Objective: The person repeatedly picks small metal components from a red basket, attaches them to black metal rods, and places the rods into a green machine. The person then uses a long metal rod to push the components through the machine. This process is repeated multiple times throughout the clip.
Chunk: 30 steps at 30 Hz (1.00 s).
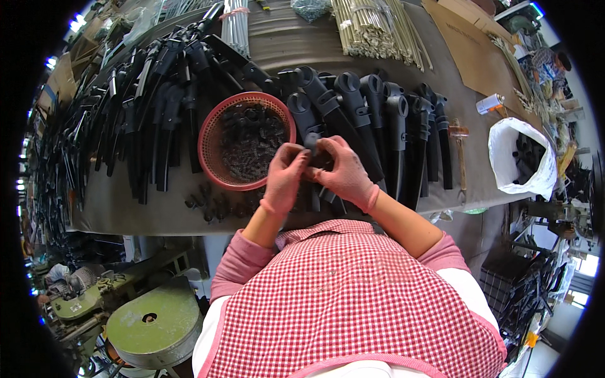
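Note:
Both my hands are in pink gloves and meet in front of me at the table's near side. Between the fingertips is a small dark plastic part (311,141). My left hand (283,179) pinches it from the left, and my right hand (348,174) closes on it from the right. Its exact kind is partly hidden by the fingers. Just left of them stands a round red basket (208,160) filled with small black parts and springs. Beyond and to the right lie several black tubes with ring-shaped joint heads (350,91). Loose small black pieces (217,206) rest near the table's front edge.
A large heap of black tubes (151,110) covers the left. Brass-coloured rods (372,31) and silver tubes (236,31) lie at the back. Rightward are a hammer (459,131), a can (490,104), a white sack (502,142) and cardboard (469,53). A green machine (148,324) stands lower left.

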Available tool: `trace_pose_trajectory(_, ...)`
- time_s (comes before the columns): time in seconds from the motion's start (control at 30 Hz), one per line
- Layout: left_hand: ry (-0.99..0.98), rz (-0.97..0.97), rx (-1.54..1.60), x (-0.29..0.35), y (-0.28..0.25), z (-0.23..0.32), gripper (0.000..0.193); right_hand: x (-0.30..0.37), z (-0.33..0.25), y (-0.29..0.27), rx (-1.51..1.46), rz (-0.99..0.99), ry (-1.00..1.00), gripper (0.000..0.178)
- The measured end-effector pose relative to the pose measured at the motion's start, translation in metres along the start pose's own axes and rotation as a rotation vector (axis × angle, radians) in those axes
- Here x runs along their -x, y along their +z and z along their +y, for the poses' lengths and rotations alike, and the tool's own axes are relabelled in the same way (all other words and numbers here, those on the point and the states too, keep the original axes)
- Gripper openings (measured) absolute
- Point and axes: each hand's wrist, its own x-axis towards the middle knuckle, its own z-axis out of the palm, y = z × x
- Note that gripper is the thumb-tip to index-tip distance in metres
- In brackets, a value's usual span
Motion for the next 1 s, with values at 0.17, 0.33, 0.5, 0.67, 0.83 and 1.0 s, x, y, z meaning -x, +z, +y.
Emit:
trace_pose_trajectory(0.17, 0.086, 0.057, 0.045, -0.04, 0.063, -0.076, 0.018, 0.027, 0.035, -0.063, -0.081, 0.197, 0.149, 0.019)
trace_pose_trajectory(0.33, -0.261, 0.503, -0.903, -0.12, 0.105, -0.113, 0.085, 0.038, 0.055, -0.139, -0.228, 0.087, 0.151, 0.024)
trace_pose_trajectory(0.5, -0.036, 0.874, -0.651, -0.116, 0.134, -0.112, 0.076, 0.064, 0.086, -0.211, -0.374, -0.133, 0.275, 0.031)
trace_pose_trajectory(0.67, 0.483, 0.863, -0.966, 0.016, 0.141, -0.105, 0.053, -0.011, 0.1, -0.234, -0.597, 0.083, -0.079, 0.025)
trace_pose_trajectory(0.83, 0.421, 0.84, -1.2, 0.175, 0.188, -0.129, 0.054, -0.091, 0.059, -0.145, -1.298, -0.737, 0.105, 0.027)
trace_pose_trajectory(1.0, 0.201, 1.094, -1.105, 0.271, 0.23, -0.153, 0.079, 0.003, -0.003, -0.03, -1.289, -1.168, 0.308, 0.028)
